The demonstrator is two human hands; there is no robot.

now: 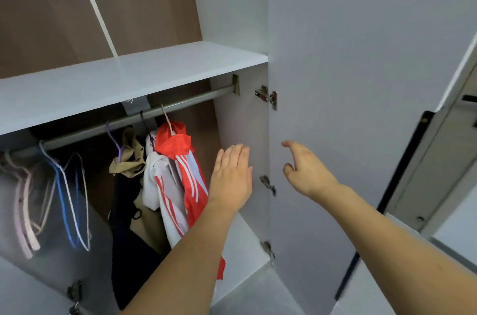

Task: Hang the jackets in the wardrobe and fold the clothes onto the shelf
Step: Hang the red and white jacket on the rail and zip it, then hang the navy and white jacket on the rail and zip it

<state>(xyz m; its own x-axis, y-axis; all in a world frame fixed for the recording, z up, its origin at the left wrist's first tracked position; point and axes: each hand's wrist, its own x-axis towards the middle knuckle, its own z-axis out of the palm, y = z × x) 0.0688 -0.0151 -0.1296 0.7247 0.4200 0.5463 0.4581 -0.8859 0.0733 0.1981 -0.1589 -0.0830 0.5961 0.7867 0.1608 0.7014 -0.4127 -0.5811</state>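
Fingers (pixel 238 157) of the left hand (pixel 231 178) were straight and together, holding nothing, just beside the red and white jacket (pixel 180 180) that hung on the rail (pixel 134 118) under the shelf (pixel 129 77). The right hand (pixel 307 172) was loosely curled and empty, near the open door (pixel 361 82). 2 more garments and several bare hangers (pixel 64 190) hung to the left.

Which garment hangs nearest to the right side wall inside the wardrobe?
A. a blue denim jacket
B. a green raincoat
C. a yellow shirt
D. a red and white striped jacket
D: the red and white striped jacket hangs from the rail, closest to the right wall, beside the left hand.
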